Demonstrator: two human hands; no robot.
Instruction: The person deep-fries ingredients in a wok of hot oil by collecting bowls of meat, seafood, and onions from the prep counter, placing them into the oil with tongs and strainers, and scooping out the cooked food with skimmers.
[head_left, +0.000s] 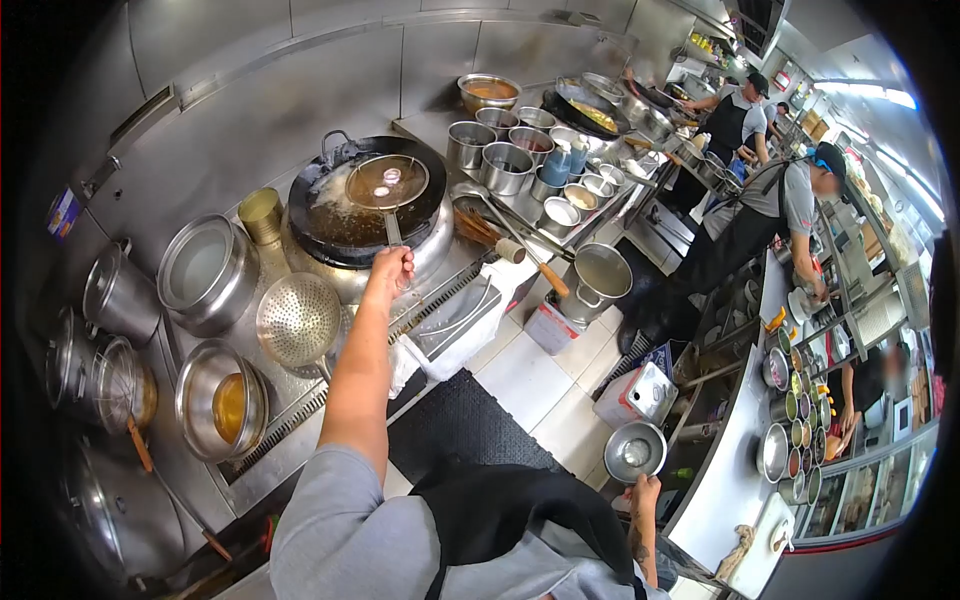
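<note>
My left hand (393, 270) is wrapped round the handle of a wire-mesh strainer (368, 178). A few small pale pinkish pieces (389, 180) lie on the mesh. The strainer is over a black wok (318, 243), where brown liquid with pale foam (335, 190) shows on the left. Low on the right, my right hand (643, 490) grips the edge of a metal bowl (635, 452), whose inside looks mostly bare and shiny. Left of my forearm, a perforated ladle (298, 318) rests on the steel counter.
Metal pots (207, 270) and a bowl of yellow liquid (228, 408) stand left. Several sauce containers (506, 168) line the back right. A large pot (602, 275) stands beyond the stove edge. Co-workers (770, 200) work along the prep counter (735, 420) and stoves.
</note>
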